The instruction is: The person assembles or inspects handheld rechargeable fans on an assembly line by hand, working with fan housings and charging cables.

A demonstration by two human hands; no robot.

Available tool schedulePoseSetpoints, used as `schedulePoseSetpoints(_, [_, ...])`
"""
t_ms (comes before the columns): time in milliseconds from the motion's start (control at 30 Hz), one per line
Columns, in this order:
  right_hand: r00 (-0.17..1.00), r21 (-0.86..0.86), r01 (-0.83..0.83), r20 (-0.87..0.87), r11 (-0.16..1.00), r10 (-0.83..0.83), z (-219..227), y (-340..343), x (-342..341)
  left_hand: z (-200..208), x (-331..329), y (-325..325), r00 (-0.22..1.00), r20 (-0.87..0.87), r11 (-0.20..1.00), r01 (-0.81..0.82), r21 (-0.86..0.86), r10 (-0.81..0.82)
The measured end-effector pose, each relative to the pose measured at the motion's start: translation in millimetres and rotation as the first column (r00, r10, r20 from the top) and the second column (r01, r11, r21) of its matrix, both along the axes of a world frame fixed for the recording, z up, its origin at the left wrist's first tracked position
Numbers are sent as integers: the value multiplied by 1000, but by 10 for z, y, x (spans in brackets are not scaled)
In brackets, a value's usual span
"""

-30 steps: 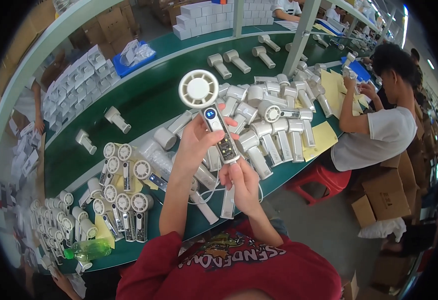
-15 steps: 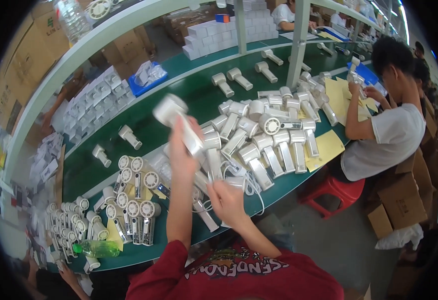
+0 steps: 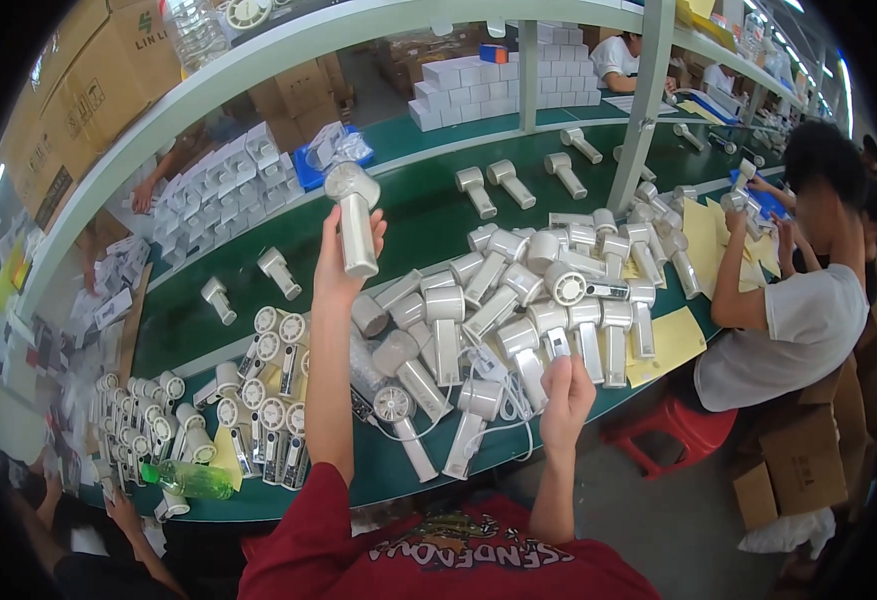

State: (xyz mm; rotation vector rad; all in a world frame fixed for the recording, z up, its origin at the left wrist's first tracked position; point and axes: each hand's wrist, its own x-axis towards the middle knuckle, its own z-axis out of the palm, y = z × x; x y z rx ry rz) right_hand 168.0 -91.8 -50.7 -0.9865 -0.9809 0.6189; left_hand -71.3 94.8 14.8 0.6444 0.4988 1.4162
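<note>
My left hand (image 3: pixel 343 262) is raised over the far part of the bench, wrapped round the handle of a white handheld fan (image 3: pixel 358 232) with its round head up. My right hand (image 3: pixel 566 405) is closed, thumb uppermost, at the near edge of a pile of white handheld fans (image 3: pixel 503 265). Its fingertips overlap the lower end of a fan handle (image 3: pixel 557 341); whether they grip it or a small thing is hidden. Below the left hand's fan, a fan with a grille head (image 3: pixel 394 404) and a white cable (image 3: pixel 511 398) lie on the green bench.
Fans with grilles showing (image 3: pixel 258 400) stand grouped at left beside a green bottle (image 3: pixel 188 480). Spaced fans lie on the green belt (image 3: pixel 408 215). A metal post (image 3: pixel 645 110) rises at the far side. A co-worker (image 3: pixel 793 325) sits at right near a red stool (image 3: pixel 673 435).
My left hand has brought its fan up and turned it upright. My right hand has moved right, away from the left arm, to the pile's near edge. The view has shifted slightly.
</note>
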Motion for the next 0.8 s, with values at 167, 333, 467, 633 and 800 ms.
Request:
schedulePoseSetpoints(167, [1000, -27, 31, -1, 999, -31, -13, 87, 104, -327, -66, 465, 950, 127, 947, 300, -111, -286])
schedulePoseSetpoints(333, [999, -81, 19, 30, 997, -16, -142, 136, 215, -899, -249, 1294, 842, -522, 977, -201, -77, 132])
schedulePoseSetpoints(467, [998, -135, -15, 63, 991, 24, -159, 141, 232, -1391, -990, 1900, 167, -937, 865, -459, 202, 307])
schedulePoseSetpoints(633, [998, -160, 21, 54, 987, -12, -237, 153, 418, -1384, -1011, 1759, -508, -861, 864, -415, 286, 41])
schedulePoseSetpoints(800, [999, -123, 29, -20, 992, -31, -298, 289, 629, -1134, -541, 1824, -691, -669, 787, -237, 569, 276])
